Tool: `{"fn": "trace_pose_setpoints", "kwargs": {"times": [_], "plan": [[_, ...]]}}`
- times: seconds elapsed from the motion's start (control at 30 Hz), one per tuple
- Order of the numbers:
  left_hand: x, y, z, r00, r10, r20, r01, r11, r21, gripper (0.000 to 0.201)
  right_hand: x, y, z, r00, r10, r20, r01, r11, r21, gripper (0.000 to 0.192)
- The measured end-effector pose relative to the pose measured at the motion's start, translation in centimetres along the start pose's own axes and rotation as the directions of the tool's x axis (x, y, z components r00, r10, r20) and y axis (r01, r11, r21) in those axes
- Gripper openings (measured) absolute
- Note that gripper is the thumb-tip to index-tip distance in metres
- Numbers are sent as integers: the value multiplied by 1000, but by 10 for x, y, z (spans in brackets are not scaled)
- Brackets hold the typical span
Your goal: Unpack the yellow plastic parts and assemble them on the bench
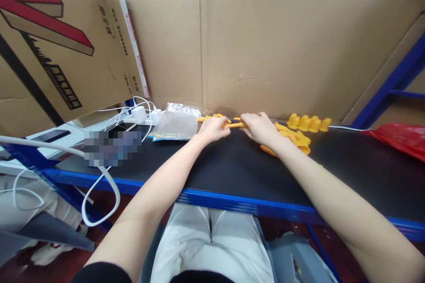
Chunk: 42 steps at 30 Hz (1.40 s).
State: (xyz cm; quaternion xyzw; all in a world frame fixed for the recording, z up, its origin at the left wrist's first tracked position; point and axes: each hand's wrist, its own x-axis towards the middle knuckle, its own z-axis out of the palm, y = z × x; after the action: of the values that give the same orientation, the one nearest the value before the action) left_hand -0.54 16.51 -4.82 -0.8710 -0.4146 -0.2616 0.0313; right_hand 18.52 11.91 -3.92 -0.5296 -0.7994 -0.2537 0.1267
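Note:
Both my hands rest on the black work surface [232,163] near its far edge, by the cardboard wall. My left hand [212,129] is closed around a yellow plastic toy part [208,118] whose ends stick out past the fingers. My right hand [259,127] grips a thin yellow ridged rod [234,125] that spans the gap between the two hands. Under and right of my right wrist lies a pile of yellow plastic pieces [294,138]. Several small yellow cup-shaped parts [308,123] stand in a row against the wall.
A clear plastic bag [175,121] lies left of my hands. White chargers and cables [139,114] and a phone sit further left, with a white cable looping off the blue table edge [232,198]. A red plastic bag [398,139] lies at right. Cardboard sheets [265,40] wall the back.

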Motion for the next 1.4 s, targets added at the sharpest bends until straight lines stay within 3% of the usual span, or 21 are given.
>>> {"fn": "trace_pose_setpoints", "kwargs": {"times": [0.27,0.53,0.83,1.1,1.4], "plan": [[0,-5,3,1000,20,15,-20,1000,9,34,-1,-2,2,986,25,167,-35,998,59,21],[0,-5,3,999,32,10,-32,999,-10,34,-1,3,3,999,8,48,-10,999,49,14],[-1,-8,3,999,23,34,-25,999,36,32,-1,-5,-3,976,48,213,-66,995,79,24],[1,-12,4,999,-28,28,27,999,38,30,-3,4,4,995,57,77,-60,997,50,18],[4,-21,7,999,-48,23,48,999,8,29,-4,12,3,993,115,32,-118,990,84,20]]}}
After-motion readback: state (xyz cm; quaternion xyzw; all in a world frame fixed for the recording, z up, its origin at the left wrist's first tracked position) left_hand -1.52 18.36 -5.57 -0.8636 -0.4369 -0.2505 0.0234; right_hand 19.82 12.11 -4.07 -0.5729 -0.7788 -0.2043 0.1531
